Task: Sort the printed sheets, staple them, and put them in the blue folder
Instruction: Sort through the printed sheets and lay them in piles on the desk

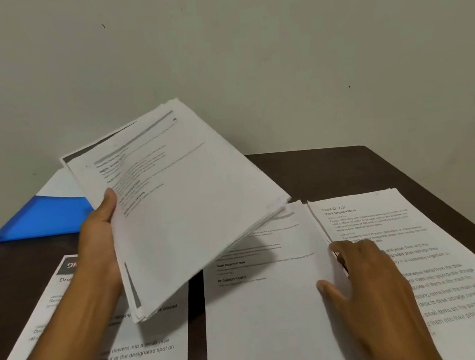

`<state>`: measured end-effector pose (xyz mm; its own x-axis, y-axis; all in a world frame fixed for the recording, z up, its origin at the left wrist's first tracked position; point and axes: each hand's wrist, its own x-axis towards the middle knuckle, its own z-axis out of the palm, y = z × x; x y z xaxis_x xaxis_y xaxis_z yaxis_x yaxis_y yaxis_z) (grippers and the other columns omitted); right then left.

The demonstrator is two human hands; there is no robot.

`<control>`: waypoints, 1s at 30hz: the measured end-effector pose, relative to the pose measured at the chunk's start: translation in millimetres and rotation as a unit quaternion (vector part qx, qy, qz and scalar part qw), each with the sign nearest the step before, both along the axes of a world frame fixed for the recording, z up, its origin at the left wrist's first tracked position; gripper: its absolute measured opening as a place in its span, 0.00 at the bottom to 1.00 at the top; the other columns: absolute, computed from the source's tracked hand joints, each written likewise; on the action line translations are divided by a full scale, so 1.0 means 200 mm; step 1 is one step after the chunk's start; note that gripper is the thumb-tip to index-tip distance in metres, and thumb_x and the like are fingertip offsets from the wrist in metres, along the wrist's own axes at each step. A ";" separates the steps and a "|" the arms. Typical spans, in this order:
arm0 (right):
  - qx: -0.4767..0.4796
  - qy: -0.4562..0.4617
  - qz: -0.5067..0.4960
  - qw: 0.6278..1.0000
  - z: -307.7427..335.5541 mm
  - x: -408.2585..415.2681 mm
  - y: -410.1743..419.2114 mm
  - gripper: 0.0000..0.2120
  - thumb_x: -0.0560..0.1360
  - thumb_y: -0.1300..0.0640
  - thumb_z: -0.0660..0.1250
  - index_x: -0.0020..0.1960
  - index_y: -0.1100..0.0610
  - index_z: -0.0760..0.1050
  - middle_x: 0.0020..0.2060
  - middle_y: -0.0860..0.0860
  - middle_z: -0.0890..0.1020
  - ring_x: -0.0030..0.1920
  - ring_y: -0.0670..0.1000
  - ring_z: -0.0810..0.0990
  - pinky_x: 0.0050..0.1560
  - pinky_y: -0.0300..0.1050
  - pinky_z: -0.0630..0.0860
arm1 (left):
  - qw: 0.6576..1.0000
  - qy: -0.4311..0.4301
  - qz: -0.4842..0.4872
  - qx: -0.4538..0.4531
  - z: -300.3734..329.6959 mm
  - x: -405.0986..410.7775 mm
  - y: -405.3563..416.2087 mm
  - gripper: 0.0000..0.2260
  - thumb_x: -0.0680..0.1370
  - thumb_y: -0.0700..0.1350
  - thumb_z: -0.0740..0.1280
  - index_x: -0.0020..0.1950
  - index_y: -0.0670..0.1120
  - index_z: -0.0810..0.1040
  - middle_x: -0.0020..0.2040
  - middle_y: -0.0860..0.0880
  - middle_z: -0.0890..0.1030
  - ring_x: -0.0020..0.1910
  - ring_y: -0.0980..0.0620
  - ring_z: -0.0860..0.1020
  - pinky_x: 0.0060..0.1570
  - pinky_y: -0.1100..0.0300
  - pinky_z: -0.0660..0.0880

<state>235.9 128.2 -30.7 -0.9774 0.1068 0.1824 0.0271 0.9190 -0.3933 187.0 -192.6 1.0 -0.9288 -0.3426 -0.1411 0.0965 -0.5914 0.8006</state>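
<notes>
Left grip: my left hand (100, 228) is curled round the near left edge of a stack of printed sheets (178, 196), thumb on top, and holds it up off the table (334, 167).
Stack tilt: its long side runs from near my wrist up and away toward the wall; the far corner is highest.
Right grip: my right hand (370, 277) lies on the right pile (420, 246), fingers bent at that pile's left edge. I cannot tell if it pinches a sheet or just presses.
Piles below: a left pile (133, 359), a middle pile (262, 312) and the right pile lie flat, side by side.
Key relation: the held stack hangs over the gap between the left and middle piles, so I think my left hand is nearest for dropping a sheet there.
Blue folder (45, 217): far left, behind my left hand, with a white sheet poking out.
Open room: bare dark table at the back right.
Stapler: I see none.
</notes>
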 end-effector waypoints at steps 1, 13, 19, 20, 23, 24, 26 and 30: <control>0.016 0.003 -0.009 1.000 -0.01 -0.01 0.00 0.29 0.74 0.50 0.78 0.72 0.52 0.74 0.65 0.52 0.77 0.64 0.55 0.75 0.59 0.51 0.75 | 1.000 0.002 -0.013 -0.001 0.00 0.00 0.01 0.14 0.84 0.56 0.65 0.62 0.51 0.84 0.51 0.50 0.88 0.43 0.50 0.86 0.41 0.56 0.85; -0.482 -0.046 0.103 0.869 0.09 -0.08 -0.08 0.21 0.77 0.28 0.64 0.62 0.39 0.79 0.57 0.36 0.83 0.59 0.43 0.82 0.64 0.53 0.77 | 0.993 -0.024 -0.102 -0.049 -0.05 -0.02 0.23 0.15 0.82 0.50 0.68 0.67 0.48 0.79 0.56 0.41 0.88 0.49 0.41 0.88 0.41 0.46 0.86; -0.419 -0.026 0.084 0.904 0.06 -0.09 -0.08 0.14 0.81 0.56 0.69 0.62 0.41 0.77 0.51 0.41 0.88 0.52 0.47 0.87 0.57 0.57 0.84 | 0.990 -0.030 -0.094 -0.099 -0.06 -0.03 0.25 0.13 0.82 0.51 0.68 0.66 0.50 0.78 0.52 0.43 0.88 0.47 0.41 0.88 0.37 0.47 0.86; -0.415 -0.025 0.081 0.906 0.06 -0.09 -0.08 0.14 0.81 0.57 0.69 0.63 0.41 0.77 0.51 0.42 0.88 0.52 0.48 0.88 0.58 0.59 0.84 | 0.990 -0.029 -0.095 -0.101 -0.06 -0.04 0.25 0.14 0.82 0.51 0.68 0.67 0.50 0.78 0.53 0.43 0.88 0.48 0.40 0.88 0.38 0.46 0.86; -0.415 -0.016 0.078 0.907 0.06 -0.09 -0.08 0.15 0.81 0.58 0.70 0.63 0.42 0.77 0.50 0.43 0.88 0.51 0.48 0.88 0.58 0.59 0.84 | 0.989 -0.026 -0.101 -0.101 -0.06 -0.04 0.25 0.14 0.82 0.51 0.68 0.67 0.50 0.78 0.54 0.43 0.88 0.49 0.40 0.88 0.39 0.46 0.86; -0.413 -0.013 0.077 0.907 0.06 -0.09 -0.08 0.15 0.81 0.58 0.70 0.63 0.43 0.77 0.50 0.43 0.88 0.50 0.48 0.88 0.57 0.58 0.84 | 0.989 -0.025 -0.101 -0.102 -0.06 -0.04 0.25 0.14 0.82 0.51 0.67 0.66 0.50 0.79 0.54 0.43 0.88 0.48 0.40 0.88 0.39 0.47 0.86; -0.416 -0.014 0.079 0.906 0.07 -0.09 -0.08 0.15 0.81 0.59 0.70 0.62 0.43 0.77 0.48 0.42 0.89 0.49 0.47 0.88 0.55 0.55 0.85 | 0.989 -0.019 -0.101 -0.104 -0.06 -0.03 0.25 0.13 0.82 0.51 0.67 0.65 0.50 0.79 0.53 0.43 0.88 0.48 0.41 0.88 0.38 0.47 0.86; -0.411 -0.004 0.080 0.908 0.06 -0.09 -0.08 0.15 0.81 0.60 0.70 0.61 0.42 0.76 0.46 0.39 0.88 0.47 0.44 0.88 0.52 0.51 0.85 | 0.989 -0.020 -0.097 -0.107 -0.07 -0.04 0.25 0.16 0.81 0.51 0.68 0.68 0.49 0.78 0.55 0.42 0.88 0.51 0.39 0.88 0.41 0.45 0.86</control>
<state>218.4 111.4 -18.2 -0.9933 0.0609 0.0982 -0.0749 0.3077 -0.9485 179.1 -142.7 -12.3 -0.9751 -0.1840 -0.1234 -0.0375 -0.4119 0.9105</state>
